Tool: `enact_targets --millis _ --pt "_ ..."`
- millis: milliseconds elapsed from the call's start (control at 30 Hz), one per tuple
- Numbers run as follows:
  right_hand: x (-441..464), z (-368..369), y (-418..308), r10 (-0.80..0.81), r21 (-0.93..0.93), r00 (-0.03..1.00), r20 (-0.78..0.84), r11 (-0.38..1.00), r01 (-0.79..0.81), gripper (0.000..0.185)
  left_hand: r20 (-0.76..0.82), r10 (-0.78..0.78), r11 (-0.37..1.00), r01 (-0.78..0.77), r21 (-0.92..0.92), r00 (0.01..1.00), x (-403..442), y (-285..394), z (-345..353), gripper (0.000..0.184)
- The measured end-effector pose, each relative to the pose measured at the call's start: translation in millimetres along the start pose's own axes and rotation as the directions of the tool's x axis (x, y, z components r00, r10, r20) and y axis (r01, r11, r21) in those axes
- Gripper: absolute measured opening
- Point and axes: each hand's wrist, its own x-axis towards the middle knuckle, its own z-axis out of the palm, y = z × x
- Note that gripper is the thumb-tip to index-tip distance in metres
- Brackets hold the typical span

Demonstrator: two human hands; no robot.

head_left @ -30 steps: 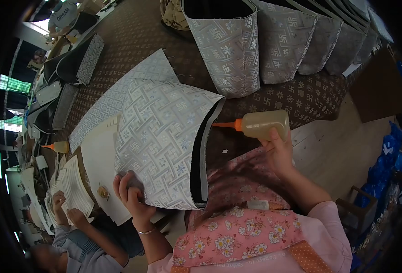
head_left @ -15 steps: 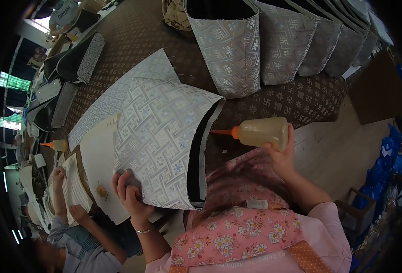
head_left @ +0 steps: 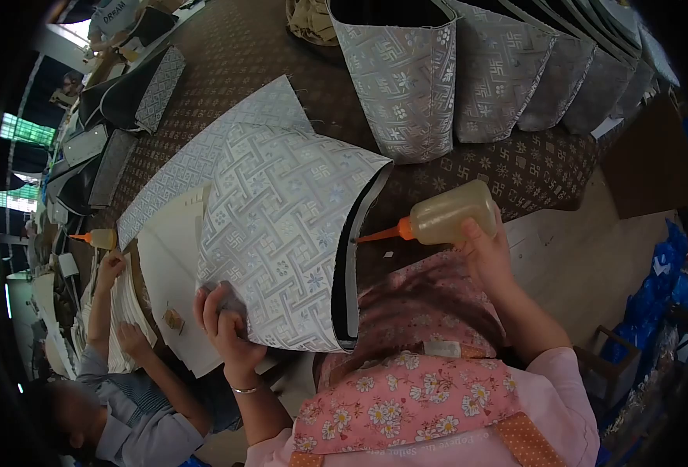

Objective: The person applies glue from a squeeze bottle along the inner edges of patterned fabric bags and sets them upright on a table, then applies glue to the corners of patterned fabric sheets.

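A curved piece covered in silver-grey brocade (head_left: 281, 233) lies in front of me, its dark open end facing right. At its lower left corner my left hand (head_left: 227, 323) grips the piece, fingers curled at its edge and partly hidden by it. My right hand (head_left: 485, 253) is wrapped round a squeeze bottle (head_left: 453, 214) of yellowish liquid. The bottle is tilted, its orange nozzle pointing left. The dark nozzle tip is at the pale rim strip (head_left: 351, 272) of the open end; whether it touches, I cannot tell.
Several brocade-covered shells (head_left: 406, 93) stand along the back right of the brown patterned table (head_left: 204, 101). Flat brocade (head_left: 172, 179) and white sheets (head_left: 168, 272) lie left. A co-worker (head_left: 126, 412) sits at lower left, near another orange-tipped bottle (head_left: 102, 238). A stool (head_left: 608, 354) stands right.
My right hand has tilted the bottle, raising its base, and its nozzle has come to the rim strip. The brocade piece has shifted slightly right. The co-worker's hand has moved up.
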Motion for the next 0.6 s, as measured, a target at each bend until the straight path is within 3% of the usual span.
enact_targets --millis 267,367,433,600 --pt "6.1 0.1 -1.1 0.122 -0.142 0.993 -0.004 0.982 -0.121 0.067 0.012 -0.001 1.0 0.001 -0.007 1.0 1.7 2.9 -1.2 0.041" --pt "11.6 -4.6 0.3 0.137 -0.134 0.987 0.084 0.983 -0.125 0.072 0.014 -0.001 1.0 0.002 -0.008 1.0 1.0 2.6 -0.7 0.042" --pt "14.9 3.3 -6.4 -0.029 -0.156 0.997 0.077 0.987 0.041 0.074 0.013 -0.003 1.0 0.003 -0.002 1.0 0.7 2.7 -0.4 0.042" --pt "16.4 6.9 -4.7 -0.011 -0.157 1.0 0.02 0.987 0.014 0.07 0.01 0.014 1.0 -0.014 0.015 1.0 0.6 3.0 0.5 0.042"
